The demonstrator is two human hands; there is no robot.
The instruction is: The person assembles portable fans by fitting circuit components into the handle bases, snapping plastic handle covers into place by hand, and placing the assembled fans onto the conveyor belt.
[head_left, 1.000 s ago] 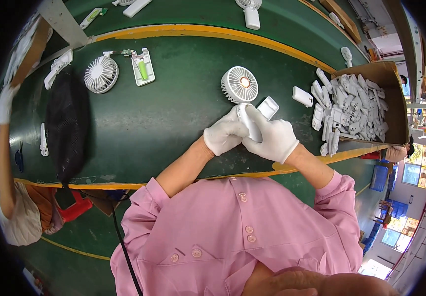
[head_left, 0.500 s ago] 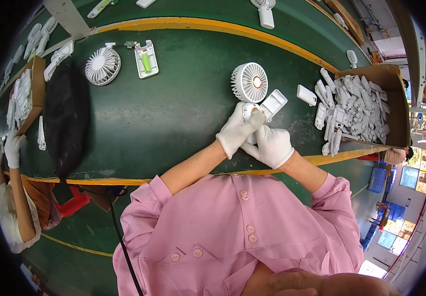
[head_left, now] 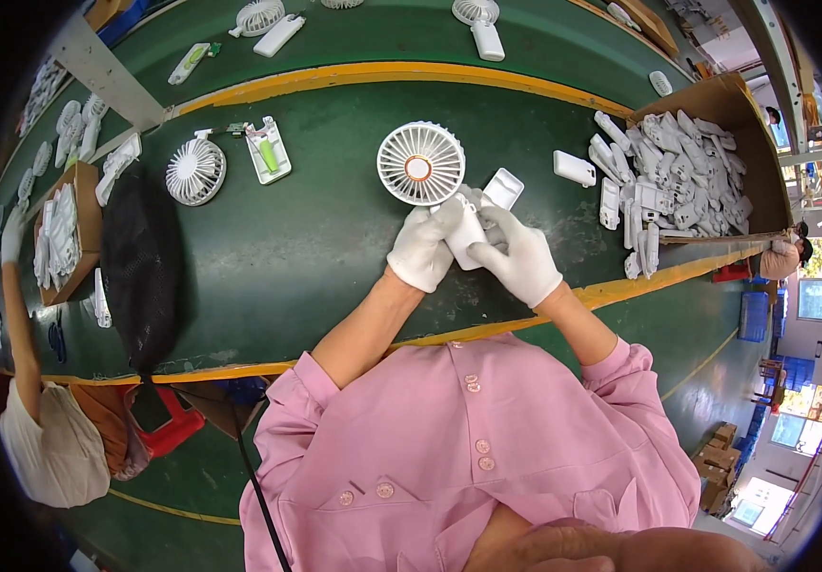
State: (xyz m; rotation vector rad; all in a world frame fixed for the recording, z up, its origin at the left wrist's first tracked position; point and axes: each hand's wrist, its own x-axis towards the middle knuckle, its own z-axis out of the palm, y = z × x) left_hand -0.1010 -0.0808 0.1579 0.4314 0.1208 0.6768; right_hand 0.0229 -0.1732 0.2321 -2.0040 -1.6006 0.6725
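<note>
A white handheld fan is held between my two gloved hands, its round grille facing up and its handle pointing toward me. My left hand is closed round the left side of the white handle, just below the grille. From the other side my right hand grips the same handle with thumb and fingers. Just past my right fingers an open white shell half lies hollow side up. The joint between fan head and handle is partly hidden by the fingers.
At the right, a cardboard box spills white handle shells. A lone shell lies beside them. To the left are another fan head, wired to an open handle, and a black mesh bag. A co-worker's arm reaches in.
The fan has swung left, its grille now facing up more squarely, and more of its handle shows. My left hand has shifted left. At the far left the co-worker's hand has moved farther away.
</note>
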